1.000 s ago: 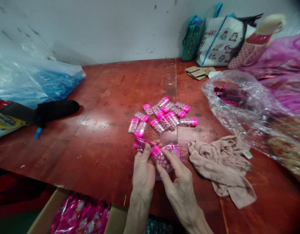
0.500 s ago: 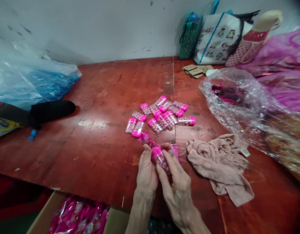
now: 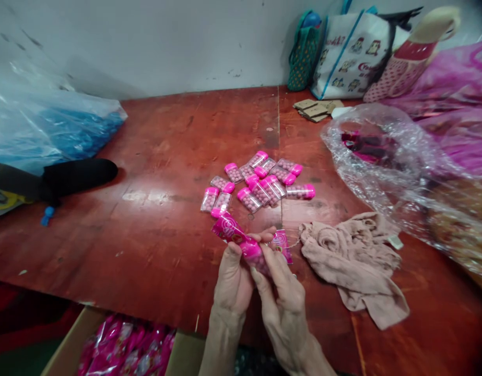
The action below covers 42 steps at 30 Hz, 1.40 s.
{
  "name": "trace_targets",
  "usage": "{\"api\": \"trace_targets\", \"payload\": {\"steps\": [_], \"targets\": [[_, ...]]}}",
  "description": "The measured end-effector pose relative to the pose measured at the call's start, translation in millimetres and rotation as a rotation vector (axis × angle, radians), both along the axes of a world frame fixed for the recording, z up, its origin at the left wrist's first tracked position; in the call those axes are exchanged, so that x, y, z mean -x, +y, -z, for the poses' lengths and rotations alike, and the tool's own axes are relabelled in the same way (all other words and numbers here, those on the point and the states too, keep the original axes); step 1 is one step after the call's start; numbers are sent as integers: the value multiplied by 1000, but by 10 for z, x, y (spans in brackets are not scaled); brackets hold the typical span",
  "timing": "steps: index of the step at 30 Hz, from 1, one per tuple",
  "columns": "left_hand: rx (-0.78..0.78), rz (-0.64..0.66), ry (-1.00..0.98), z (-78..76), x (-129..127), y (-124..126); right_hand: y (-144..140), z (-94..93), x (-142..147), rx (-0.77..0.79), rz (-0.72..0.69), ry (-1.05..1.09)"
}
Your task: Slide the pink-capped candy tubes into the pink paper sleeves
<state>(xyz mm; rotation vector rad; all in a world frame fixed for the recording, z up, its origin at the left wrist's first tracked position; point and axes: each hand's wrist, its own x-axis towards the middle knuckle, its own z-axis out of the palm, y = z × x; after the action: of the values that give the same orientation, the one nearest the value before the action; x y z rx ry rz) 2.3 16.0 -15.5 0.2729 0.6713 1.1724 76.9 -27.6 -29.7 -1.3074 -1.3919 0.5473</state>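
My left hand (image 3: 233,282) and my right hand (image 3: 283,297) meet low in the middle, both gripping one small clear candy box with a pink cap (image 3: 253,253) that sits partly inside a pink printed wrapper (image 3: 230,230). The wrapper's other end (image 3: 282,245) pokes out past my right fingers. A little beyond my hands, several more pink-capped candy boxes (image 3: 260,185) lie in a loose pile on the red wooden table (image 3: 158,172).
A crumpled beige cloth (image 3: 358,261) lies right of my hands. A large clear plastic bag (image 3: 401,167) fills the right side, a blue-filled bag (image 3: 56,130) and a black object (image 3: 78,175) the left. Tote bags (image 3: 354,52) stand against the wall. A cardboard box of pink packets (image 3: 123,350) sits below the table's edge.
My hands have drawn closer together and the pink wrapper has tilted up to the left, covering more of the box. The view shifted slightly.
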Motion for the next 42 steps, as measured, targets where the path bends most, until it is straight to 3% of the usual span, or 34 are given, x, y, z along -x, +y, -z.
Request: {"api": "trace_targets", "payload": {"steps": [6,16,20,24,26,29,37,42], "targets": [[-18,-10,76,9,-47,-19,31,-52,-6,144,-17,79],[-76,125,147,83,-59,-17,-32,76,70,54,85,-38],[-87,117,156,63,6,-20,-24,-17,22,220,-15,60],[-128,11,232,-45,37,-27,-43,-154,-60,440,-191,100],[-129,-30,260,-93,27,-33,-73,-179,-72,483,-185,71],[-112,-15,265,-127,6,-51,-127,-157,-46,492,-130,19],[-119,191,287,-189,-19,-156,-216,-76,-89,398,-133,89],[-125,190,285,-171,20,-169,-205,-116,-58,415,-46,54]]}}
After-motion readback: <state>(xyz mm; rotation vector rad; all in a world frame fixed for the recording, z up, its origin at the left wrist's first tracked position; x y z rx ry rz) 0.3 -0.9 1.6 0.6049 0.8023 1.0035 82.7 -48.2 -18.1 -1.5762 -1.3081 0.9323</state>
